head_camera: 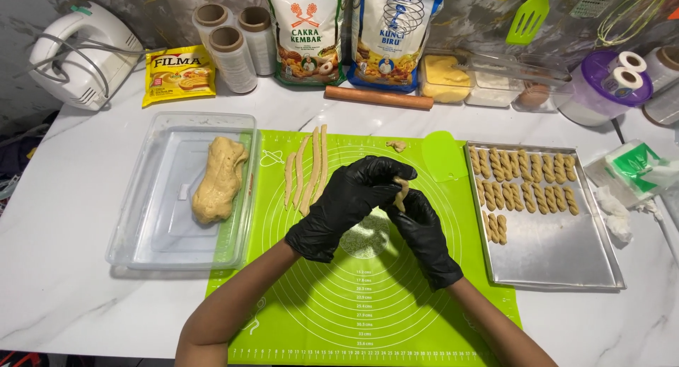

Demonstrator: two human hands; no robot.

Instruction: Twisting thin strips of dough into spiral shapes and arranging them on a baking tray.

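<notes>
A white mixer (83,54) sat at the far left of the white bench (64,268). Next to it lay a yellow packet (180,73) and three rolls of clear wrap (233,45). A clear tub (141,218) stood near the left edge of the green mat (368,317), and a big lump of dough (218,179) lay inside it by its right wall. Four thin dough strips (305,169) lay side by side on the mat, just past the tub.

The left hand (350,201) wore a black glove. Its fingers were curled shut around the top of a small dough piece (401,192). The right hand (422,234), also in a black glove, pinched the bottom of the same piece with its fingers closed. Both hands were held up over the middle of the mat, touching each other. The dough piece was pale tan, short and a bit twisted, and it stood up between the fingers.

The mat under and in front of the hands was bare. A little dough crumb (396,145) and a green scraper (441,157) lay behind them.

Two flour bags (353,31) and a wooden rolling pin (378,97) were at the back. On the right sat a metal tray (559,254). Rows of twisted dough sticks (523,179) filled its far part, and its near part was bare. The tray sat just beside the mat.
</notes>
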